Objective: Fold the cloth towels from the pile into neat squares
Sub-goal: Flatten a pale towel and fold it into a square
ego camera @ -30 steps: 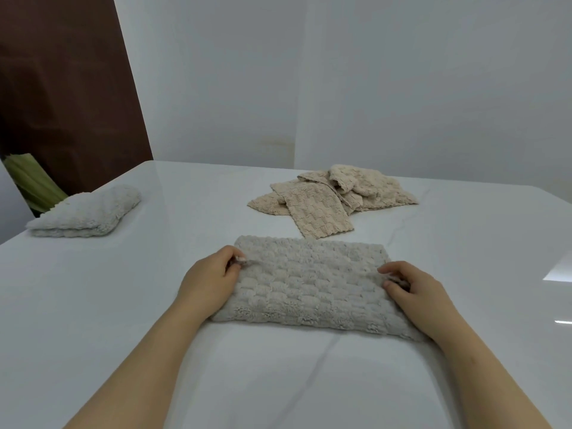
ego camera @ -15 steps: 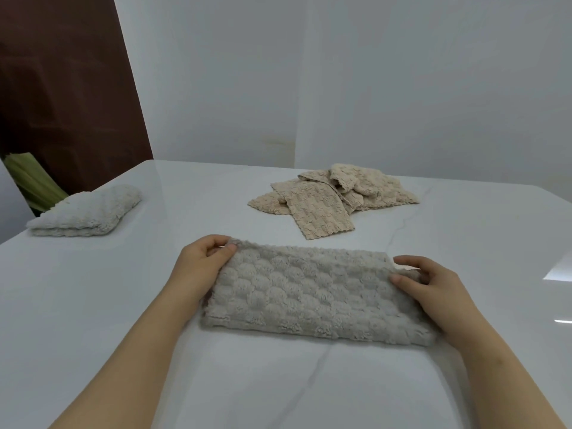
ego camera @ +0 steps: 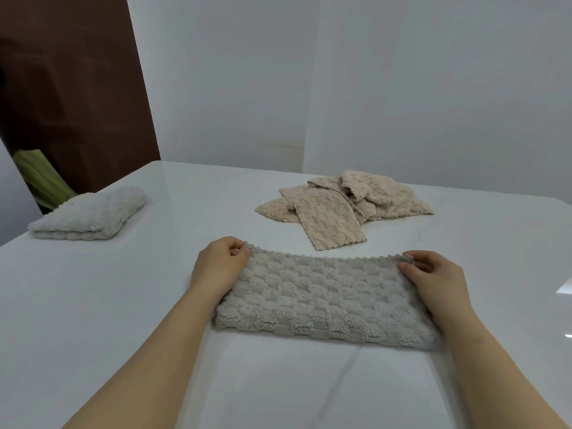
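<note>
A grey, bobble-textured cloth towel (ego camera: 322,300) lies on the near middle of the glossy white marble-look table (ego camera: 123,305), already doubled into a long strip with its folded edge nearest the person. The left hand (ego camera: 216,267) pinches the far left corner between thumb and fingertips, and the right hand (ego camera: 433,280) pinches the far right corner the same way, so the two hands sit well apart, one at each end of the scalloped far edge. This looks like the squaring-up stage after the first fold, with the layers being lined up along that edge. The next move probably calls for carrying one end across to meet the other, keeping the corners matched so the strip halves into a square; the plush pile may slip and leave the layers offset. Farther back, right of centre, the loose pile of beige cloth towels (ego camera: 346,205) waits unfolded, while a folded pale grey towel (ego camera: 89,213) rests at the far left of the table.
</note>
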{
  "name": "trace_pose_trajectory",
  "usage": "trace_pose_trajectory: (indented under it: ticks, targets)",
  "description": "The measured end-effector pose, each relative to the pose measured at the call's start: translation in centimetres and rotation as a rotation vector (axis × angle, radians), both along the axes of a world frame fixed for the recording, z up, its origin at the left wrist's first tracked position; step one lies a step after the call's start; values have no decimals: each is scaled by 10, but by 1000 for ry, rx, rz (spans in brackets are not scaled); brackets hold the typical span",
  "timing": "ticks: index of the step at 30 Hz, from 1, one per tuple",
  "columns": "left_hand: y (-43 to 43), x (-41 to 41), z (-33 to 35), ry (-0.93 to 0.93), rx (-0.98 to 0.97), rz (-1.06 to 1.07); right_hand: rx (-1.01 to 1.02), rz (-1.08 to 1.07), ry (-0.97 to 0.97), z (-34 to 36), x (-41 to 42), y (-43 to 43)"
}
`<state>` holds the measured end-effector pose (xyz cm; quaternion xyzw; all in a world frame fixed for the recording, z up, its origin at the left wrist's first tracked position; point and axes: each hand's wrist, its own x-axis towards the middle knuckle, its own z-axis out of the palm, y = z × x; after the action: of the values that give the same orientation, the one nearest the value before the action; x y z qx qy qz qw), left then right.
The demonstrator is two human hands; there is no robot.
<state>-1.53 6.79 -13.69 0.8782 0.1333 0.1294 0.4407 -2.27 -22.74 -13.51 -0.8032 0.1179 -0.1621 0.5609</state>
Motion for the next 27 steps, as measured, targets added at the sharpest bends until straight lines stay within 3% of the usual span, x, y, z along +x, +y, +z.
trace_pose_trajectory:
  ticks: [7,10,16,23,27]
  targets:
    - [0,3,-7,-29,198,3,-321,53,14,-4,4,2]
    - [-3,1,-9,-1,378,-9,-385,54,51,-7,6,2]
    - [-6,2,-9,129,546,-52,-654,-3,285,-7,10,1]
    - [-7,-1,-7,99,480,-104,-681,43,272,-3,4,5]
    - [-6,-3,-3,12,220,-90,-402,116,79,-2,-4,5]
